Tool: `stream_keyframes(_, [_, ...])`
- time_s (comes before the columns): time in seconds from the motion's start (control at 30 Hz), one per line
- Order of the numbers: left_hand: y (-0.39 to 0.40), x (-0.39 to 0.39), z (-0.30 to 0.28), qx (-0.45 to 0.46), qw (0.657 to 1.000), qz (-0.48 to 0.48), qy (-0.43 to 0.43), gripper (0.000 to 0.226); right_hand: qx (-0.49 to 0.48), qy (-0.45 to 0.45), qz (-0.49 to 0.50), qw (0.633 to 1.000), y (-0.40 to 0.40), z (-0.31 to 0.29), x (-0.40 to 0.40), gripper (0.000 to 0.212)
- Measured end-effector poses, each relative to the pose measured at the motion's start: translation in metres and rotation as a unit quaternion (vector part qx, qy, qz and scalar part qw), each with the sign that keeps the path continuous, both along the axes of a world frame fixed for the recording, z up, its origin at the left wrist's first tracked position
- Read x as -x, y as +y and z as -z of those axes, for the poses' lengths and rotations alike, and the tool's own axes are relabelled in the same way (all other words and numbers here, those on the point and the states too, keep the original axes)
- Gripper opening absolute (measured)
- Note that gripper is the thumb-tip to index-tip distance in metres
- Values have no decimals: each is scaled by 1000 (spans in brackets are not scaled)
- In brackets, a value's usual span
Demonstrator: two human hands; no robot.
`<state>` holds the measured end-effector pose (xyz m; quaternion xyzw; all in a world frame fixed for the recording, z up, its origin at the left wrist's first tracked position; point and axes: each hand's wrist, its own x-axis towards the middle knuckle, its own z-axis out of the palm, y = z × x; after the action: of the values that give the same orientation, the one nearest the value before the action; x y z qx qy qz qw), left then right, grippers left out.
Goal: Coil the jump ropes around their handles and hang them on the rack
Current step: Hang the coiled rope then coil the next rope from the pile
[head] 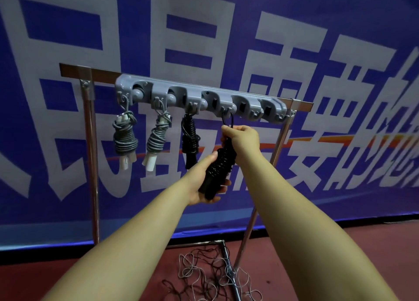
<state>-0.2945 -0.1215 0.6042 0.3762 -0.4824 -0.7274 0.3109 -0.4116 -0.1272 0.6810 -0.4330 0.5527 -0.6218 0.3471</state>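
A grey hook rail [199, 96] is fixed on a metal rack. Three coiled ropes hang from its hooks: two grey ones with white handles [125, 139] [156, 139] and a black one [190, 139]. A second black coiled rope [221, 167] is in front of the rail, tilted. My left hand [204, 185] grips its lower handle end from below. My right hand [240, 137] pinches its upper end, where a black loop [227, 119] reaches up to the fourth hook.
The rack's metal legs [91, 164] [278, 146] stand on a red floor before a blue banner. Several loose grey and black ropes [210, 275] lie tangled on the floor by the rack's base bar. The rail's rightmost hook [281, 118] is bare.
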Motion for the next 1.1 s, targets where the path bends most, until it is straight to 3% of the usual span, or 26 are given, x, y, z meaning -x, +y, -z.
stream_keyframes(0.1, [0, 1, 13, 5, 1000, -9, 28, 65, 9, 11, -15, 1000, 2, 10, 0, 20])
stream_keyframes(0.23, [-3, -2, 30, 15, 995, -28, 94, 70, 16, 71, -48, 996, 9, 32, -7, 40])
stream_keyframes(0.33, [-4, -4, 46, 5, 988, -71, 137, 65, 14, 37, -69, 997, 17, 68, -6, 51])
stream_keyframes(0.5, [14, -2, 100, -16, 978, -181, 106, 57, -33, 9, -48, 998, 41, 140, 6, 63])
stream_keyframes(0.63, [42, 0, 177, -49, 988, -141, 49, 48, -106, -9, -37, 994, 62, 221, 13, 60])
stream_keyframes(0.87, [91, 2, 347, -181, 977, -109, -42, 35, -243, -49, -35, 968, 109, 401, 20, 36])
stream_keyframes(1.0, [122, -3, 452, -274, 946, -102, -138, 31, -372, -72, -58, 924, 149, 520, 34, 14])
stream_keyframes(1.1, [146, -8, 520, -356, 912, -100, -177, 33, -456, -74, -34, 886, 183, 591, 51, 14])
